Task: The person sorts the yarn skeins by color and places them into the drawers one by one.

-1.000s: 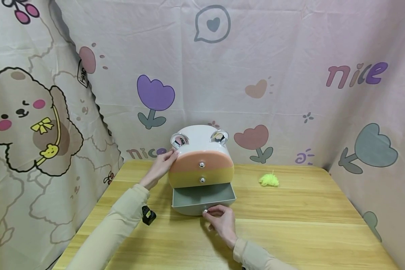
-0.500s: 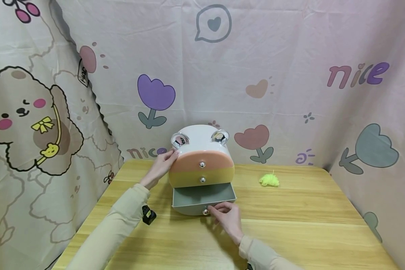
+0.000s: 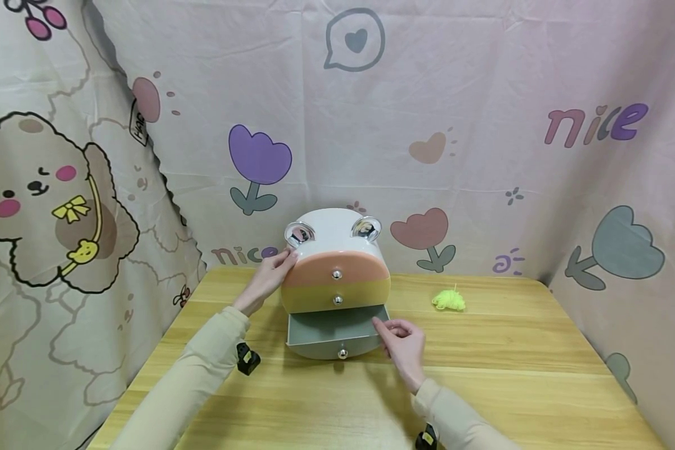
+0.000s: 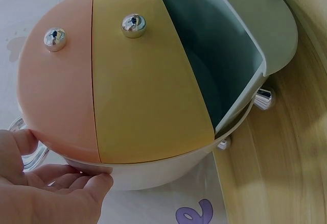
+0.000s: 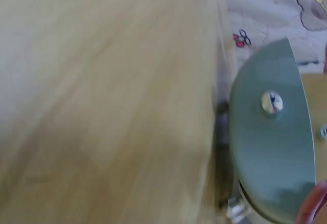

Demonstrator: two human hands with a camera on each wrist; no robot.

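A small frog-shaped drawer cabinet (image 3: 337,219) with a white top, two silver eye rings, and orange and yellow drawer fronts stands upright. Its grey-green bottom drawer (image 3: 315,349) is pulled out, and the inside that shows holds nothing. My left hand (image 3: 270,276) grips the cabinet's upper left side, fingers bent along the edge in the left wrist view. Close to the drawer's right front corner is my right hand (image 3: 405,347), fingers loosely bent and overlapping the rim. The bottom drawer's silver knob (image 3: 342,353) is free of it. Only a fingertip (image 5: 312,203) shows in the right wrist view.
A bundle of neon yellow yarn (image 3: 449,300) lies on the wooden table (image 3: 512,350), right of the cabinet. Printed curtains (image 3: 337,125) hang behind the table and at its sides. Both sleeved forearms reach in from the front edge.
My right hand has let go of the bottom drawer's knob and moved right and up to the drawer's right corner. The left hand and the cabinet have stayed in place.
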